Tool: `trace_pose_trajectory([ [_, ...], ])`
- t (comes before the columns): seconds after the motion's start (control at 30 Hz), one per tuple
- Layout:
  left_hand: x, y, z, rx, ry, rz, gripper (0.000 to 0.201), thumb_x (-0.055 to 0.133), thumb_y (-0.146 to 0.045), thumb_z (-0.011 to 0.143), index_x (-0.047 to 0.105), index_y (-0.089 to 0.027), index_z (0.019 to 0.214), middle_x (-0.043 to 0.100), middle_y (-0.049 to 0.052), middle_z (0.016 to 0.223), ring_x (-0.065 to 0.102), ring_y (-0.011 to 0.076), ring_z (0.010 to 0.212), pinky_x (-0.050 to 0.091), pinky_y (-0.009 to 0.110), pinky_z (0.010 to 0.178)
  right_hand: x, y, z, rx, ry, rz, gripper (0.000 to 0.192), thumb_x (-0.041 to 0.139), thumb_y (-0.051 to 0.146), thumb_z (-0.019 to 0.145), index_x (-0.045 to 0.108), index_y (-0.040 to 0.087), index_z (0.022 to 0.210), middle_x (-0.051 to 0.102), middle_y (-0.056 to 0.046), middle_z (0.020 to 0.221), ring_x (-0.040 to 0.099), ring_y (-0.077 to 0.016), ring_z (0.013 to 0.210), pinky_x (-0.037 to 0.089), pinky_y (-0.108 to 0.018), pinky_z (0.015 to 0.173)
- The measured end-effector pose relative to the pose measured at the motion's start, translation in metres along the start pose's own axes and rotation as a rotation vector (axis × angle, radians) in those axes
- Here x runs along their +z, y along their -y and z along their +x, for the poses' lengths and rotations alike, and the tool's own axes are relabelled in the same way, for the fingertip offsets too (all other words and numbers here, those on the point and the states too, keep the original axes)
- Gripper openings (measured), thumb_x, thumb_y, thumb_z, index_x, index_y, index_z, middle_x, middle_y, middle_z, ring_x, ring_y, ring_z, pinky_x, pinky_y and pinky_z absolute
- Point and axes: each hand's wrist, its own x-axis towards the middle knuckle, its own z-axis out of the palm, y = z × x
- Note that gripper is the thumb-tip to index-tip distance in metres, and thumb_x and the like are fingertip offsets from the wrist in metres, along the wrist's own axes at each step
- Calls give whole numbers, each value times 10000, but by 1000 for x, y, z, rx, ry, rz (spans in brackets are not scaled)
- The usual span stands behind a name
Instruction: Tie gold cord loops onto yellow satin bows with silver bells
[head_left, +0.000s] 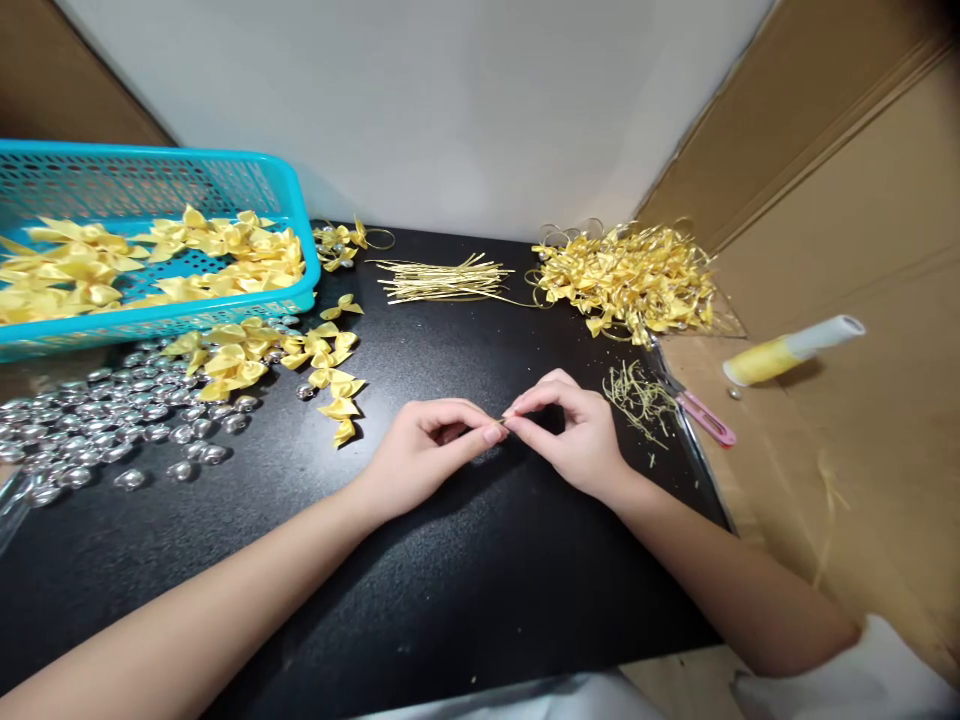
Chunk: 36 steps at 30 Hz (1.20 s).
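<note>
Over the middle of the black table, my left hand [439,440] and my right hand [574,425] meet fingertip to fingertip. Both are closed in a pinch on a thin gold cord [502,421], of which only a tiny piece shows; my fingers hide the rest. Beyond them lies a bundle of cut gold cords [442,280]. Yellow ribbon bows [341,408] form a loose line left of my left hand. To the right of my right hand are a heap of short cord trimmings [637,398] and pink-handled scissors [705,415].
A turquoise basket [300,200] holding yellow bows stands at the back left. Many silver bells [97,430] spread in front of it. At the back right is a pile of finished-looking bows with gold loops [630,275]. A white and yellow tube [795,350] lies on cardboard beyond the table's right edge.
</note>
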Motion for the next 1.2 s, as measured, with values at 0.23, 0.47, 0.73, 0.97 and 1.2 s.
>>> trace_pose_trajectory([
  [0.23, -1, 3, 4, -265, -124, -414, 185, 820, -398, 691, 809, -233, 775, 762, 17, 749, 448, 54, 534, 354, 182, 519, 4, 1, -4, -114, 17, -80, 147, 706, 107, 778, 659, 238, 728, 731, 23, 725, 570, -154, 687, 458, -349, 715],
  [0.47, 3, 1, 1, -237, -189, -250, 148, 815, -325, 698, 812, -234, 814, 794, 44, 858, 673, 154, 754, 514, 240, 698, 3, 3, -5, -290, 58, -243, 152, 645, 118, 826, 637, 253, 756, 743, 52, 764, 574, -152, 692, 387, -377, 763],
  [0.73, 5, 0, -2, -7, -121, 56, 83, 739, -237, 767, 806, -205, 805, 792, 42, 862, 716, 177, 767, 544, 246, 693, 0, -1, -9, -424, 99, -406, 205, 505, 88, 926, 595, 268, 889, 717, 48, 915, 564, -141, 771, 318, -367, 822],
  [0.97, 2, 4, -1, 45, -15, 174, 131, 700, -269, 807, 798, -184, 825, 784, 55, 849, 694, 173, 715, 508, 254, 642, 1, -3, -9, -500, 132, -438, 176, 500, 101, 932, 575, 259, 912, 715, 33, 938, 562, -139, 779, 327, -362, 818],
  [1.2, 2, 2, -2, -41, -56, 191, 198, 692, -333, 802, 775, -154, 795, 740, 50, 700, 595, 139, 578, 425, 241, 543, 1, -3, -5, -263, 103, -218, 60, 606, 206, 887, 589, 246, 927, 697, -3, 866, 595, -172, 809, 413, -355, 790],
])
